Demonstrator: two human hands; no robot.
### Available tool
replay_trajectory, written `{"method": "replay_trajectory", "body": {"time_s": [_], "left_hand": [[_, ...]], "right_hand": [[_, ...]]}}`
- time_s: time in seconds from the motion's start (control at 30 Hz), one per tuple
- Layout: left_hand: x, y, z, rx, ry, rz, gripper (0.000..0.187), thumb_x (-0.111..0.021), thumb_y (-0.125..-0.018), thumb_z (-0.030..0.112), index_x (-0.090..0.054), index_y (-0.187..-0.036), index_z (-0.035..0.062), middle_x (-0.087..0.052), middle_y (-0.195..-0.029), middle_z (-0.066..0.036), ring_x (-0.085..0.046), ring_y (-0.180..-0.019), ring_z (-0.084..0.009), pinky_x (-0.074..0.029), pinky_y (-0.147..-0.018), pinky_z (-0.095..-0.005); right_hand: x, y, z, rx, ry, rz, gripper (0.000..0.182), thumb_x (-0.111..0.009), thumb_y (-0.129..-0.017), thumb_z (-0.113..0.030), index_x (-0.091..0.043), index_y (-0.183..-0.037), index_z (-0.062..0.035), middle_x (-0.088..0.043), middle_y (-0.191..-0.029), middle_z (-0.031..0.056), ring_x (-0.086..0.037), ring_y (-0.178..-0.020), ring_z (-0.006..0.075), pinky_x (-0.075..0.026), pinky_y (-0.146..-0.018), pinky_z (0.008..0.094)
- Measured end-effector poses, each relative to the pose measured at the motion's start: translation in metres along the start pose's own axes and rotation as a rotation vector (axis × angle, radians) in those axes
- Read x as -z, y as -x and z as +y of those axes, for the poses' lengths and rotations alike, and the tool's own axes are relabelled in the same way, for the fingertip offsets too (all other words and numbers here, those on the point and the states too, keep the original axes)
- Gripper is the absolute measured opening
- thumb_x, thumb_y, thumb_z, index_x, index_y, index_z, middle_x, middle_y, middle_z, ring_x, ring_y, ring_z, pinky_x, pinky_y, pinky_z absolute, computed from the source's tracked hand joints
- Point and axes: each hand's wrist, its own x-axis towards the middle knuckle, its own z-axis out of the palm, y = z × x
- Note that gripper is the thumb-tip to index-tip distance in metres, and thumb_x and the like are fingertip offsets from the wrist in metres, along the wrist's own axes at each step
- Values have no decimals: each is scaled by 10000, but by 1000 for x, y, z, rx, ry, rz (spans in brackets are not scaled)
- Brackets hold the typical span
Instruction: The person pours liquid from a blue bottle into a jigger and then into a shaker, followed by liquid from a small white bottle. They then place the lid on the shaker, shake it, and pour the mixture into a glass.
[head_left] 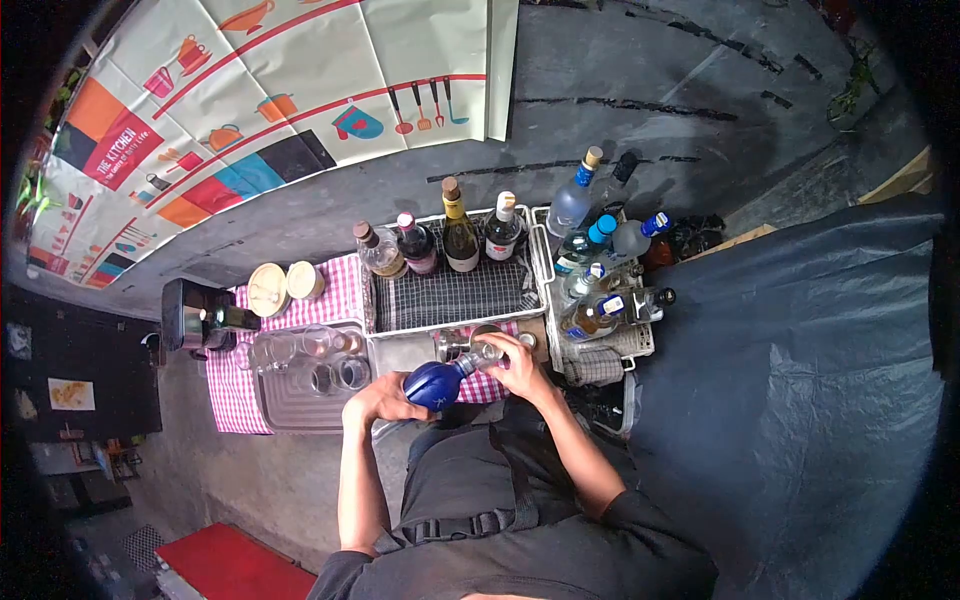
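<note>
A dark blue bottle (pixel 432 386) with a clear neck lies tilted over the table's front edge, its neck pointing right. My left hand (pixel 382 398) is wrapped round the bottle's body from the left. On the right, my right hand (pixel 520 368) has its fingers closed round a small clear glass (pixel 486 350) at the bottle's mouth. Whether glass and mouth touch is too small to tell. Just behind them another clear glass container (pixel 452 345) stands near the red checked cloth (pixel 481 389).
A grey tray (pixel 290 406) with several glasses stands at the left, near a black appliance (pixel 187 314) and two round containers (pixel 268 290). Behind my hands, a white wire basket (pixel 452 325) holds bottles. Another basket (pixel 648 352) crowded with bottles is at the right.
</note>
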Motion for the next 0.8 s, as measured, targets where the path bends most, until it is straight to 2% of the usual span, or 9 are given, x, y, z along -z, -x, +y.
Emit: {"method": "replay_trajectory", "body": {"time_s": [0.1,0.23,0.3,0.43,0.53,0.6,0.67,0.8], "left_hand": [[1,1,4,27,-8,-7,707,-893,-554,405,-737,-1147,53,-761,-966,-176,-740,-874,-270,-572,-832,-382],[4,7,14,37,-12,9,685,-893,-556,368,-741,-1140,44,-762,-965,-172,-738,-878,-260,-569,-841,-375],[4,7,15,29,9,12,676,-893,-557,354,-742,-1138,43,-762,-967,-170,-738,-882,-256,-568,-845,-373],[3,3,11,35,19,-7,662,-893,-562,328,-741,-1144,50,-763,-980,-166,-737,-897,-252,-565,-855,-366],[4,8,19,27,38,-19,683,-894,-566,313,-727,-1177,59,-762,-1000,-161,-735,-907,-248,-564,-865,-363],[4,10,22,22,50,-18,703,-894,-568,306,-715,-1204,65,-761,-1017,-157,-734,-914,-245,-564,-873,-360],[0,11,20,-53,97,25,785,-902,-564,271,-665,-1284,69,-752,-1072,-148,-724,-963,-232,-557,-907,-354],[-18,-3,-12,-190,191,107,856,-910,-556,245,-615,-1338,62,-738,-1121,-135,-707,-1019,-223,-541,-945,-349]], "right_hand": [[-3,-1,2,40,3,36,489,-751,-741,53,-652,-1217,8,-681,-1221,173,-659,-1163,315,-516,-1005,383],[-3,-1,5,41,0,39,493,-750,-738,54,-653,-1219,5,-684,-1221,174,-659,-1167,314,-516,-1007,382],[-2,-1,9,-6,-8,-1,512,-746,-757,-14,-642,-1257,12,-672,-1268,160,-636,-1216,296,-482,-1050,378],[-3,0,11,-17,-25,11,513,-748,-757,-4,-643,-1258,8,-675,-1265,157,-641,-1209,287,-488,-1041,377],[-5,2,17,-7,-58,25,522,-748,-764,24,-634,-1273,-4,-678,-1265,134,-645,-1197,245,-491,-1042,366],[-6,4,20,-120,-181,-3,547,-749,-774,62,-609,-1297,-12,-673,-1259,106,-644,-1181,204,-499,-1042,349],[-8,6,21,-156,-282,-5,563,-754,-773,76,-596,-1306,-11,-668,-1255,97,-643,-1173,192,-505,-1037,344],[-7,7,18,-226,-538,-7,603,-777,-761,95,-572,-1319,-5,-661,-1243,88,-649,-1143,179,-531,-1003,338]]}}
